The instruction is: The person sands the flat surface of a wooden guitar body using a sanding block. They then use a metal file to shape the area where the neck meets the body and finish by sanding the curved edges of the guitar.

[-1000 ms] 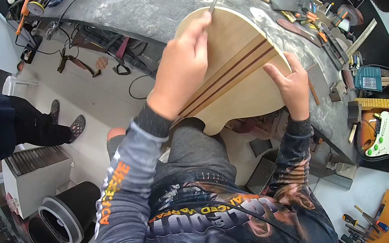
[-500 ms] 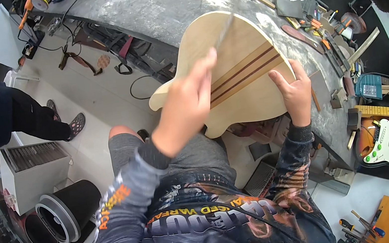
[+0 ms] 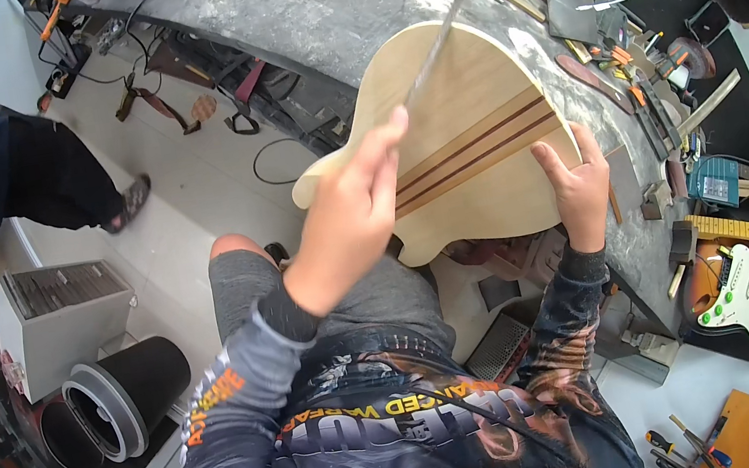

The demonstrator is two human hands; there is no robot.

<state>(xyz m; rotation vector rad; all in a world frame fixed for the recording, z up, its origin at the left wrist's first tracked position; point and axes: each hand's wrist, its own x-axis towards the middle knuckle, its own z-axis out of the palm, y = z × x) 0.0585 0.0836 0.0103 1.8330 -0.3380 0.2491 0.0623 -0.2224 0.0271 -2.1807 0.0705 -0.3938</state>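
A pale wooden guitar body with dark stripes along its middle rests over the near edge of the dusty grey bench and by my lap. My left hand is closed on a long metal file, slightly blurred, slanting up across the body's upper part. My right hand grips the body's right edge, thumb on the face and fingers curled around the rim.
The bench carries scattered hand tools. A sunburst guitar with white pickguard lies at the right. Another person's leg is on the left, near a white box and black bin. Cables lie on the floor.
My left hand and file have moved down toward me. The guitar body and my right hand have shifted slightly down and right. The other person's leg has shifted.
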